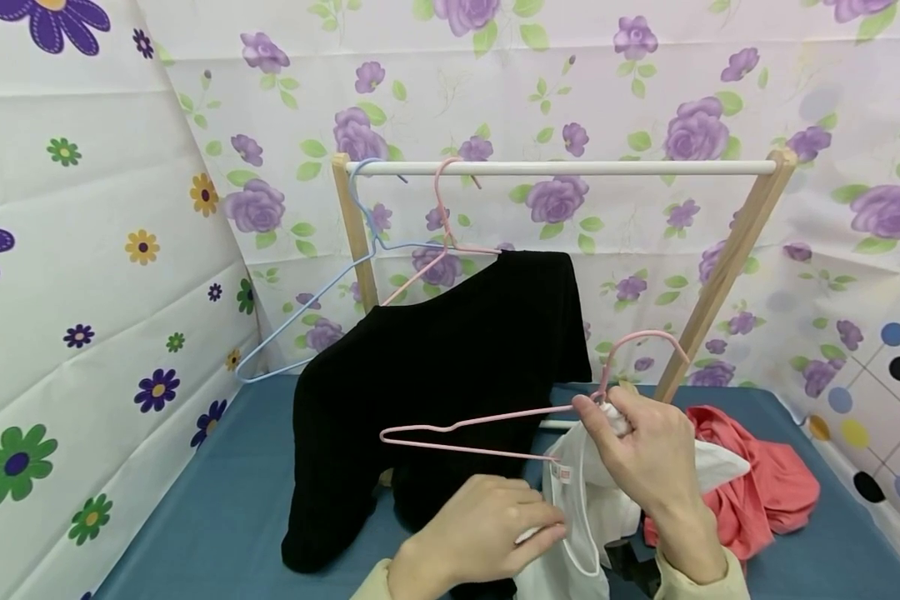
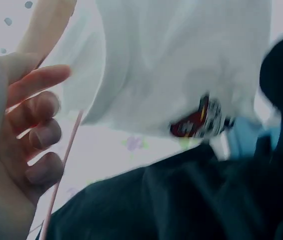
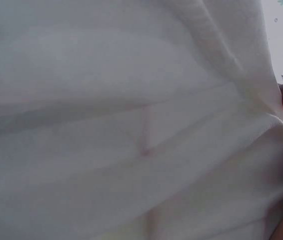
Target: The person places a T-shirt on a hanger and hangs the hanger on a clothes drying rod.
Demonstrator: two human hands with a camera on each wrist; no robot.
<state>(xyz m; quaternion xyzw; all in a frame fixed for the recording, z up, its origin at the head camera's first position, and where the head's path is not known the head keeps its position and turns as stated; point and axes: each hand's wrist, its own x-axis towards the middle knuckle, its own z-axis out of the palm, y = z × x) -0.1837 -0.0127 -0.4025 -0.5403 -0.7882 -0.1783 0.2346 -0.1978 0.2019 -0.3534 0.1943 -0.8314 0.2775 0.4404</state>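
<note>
My right hand [image 1: 656, 454] grips a pink hanger [image 1: 641, 335] near its neck, together with a bunched part of a white shirt [image 1: 607, 508]. The hanger's left arm points out bare, while its right side is hidden by the shirt and hand. Below it, beside the shirt's neckline, my left hand [image 1: 480, 533] has loosely bent fingers. In the left wrist view those fingers [image 2: 44, 135] hold nothing and lie close to the hanger wire, with a dark red print [image 2: 196, 122] on the shirt beyond. White cloth fills most of the right wrist view.
A white rail [image 1: 607, 168] on wooden posts carries a blue hanger [image 1: 355, 187] and another pink hanger [image 1: 441, 200] with a black top [image 1: 435, 367]. Red cloth [image 1: 772, 492] lies heaped at right on the blue table cover [image 1: 217, 500]. Flowered sheets hang behind.
</note>
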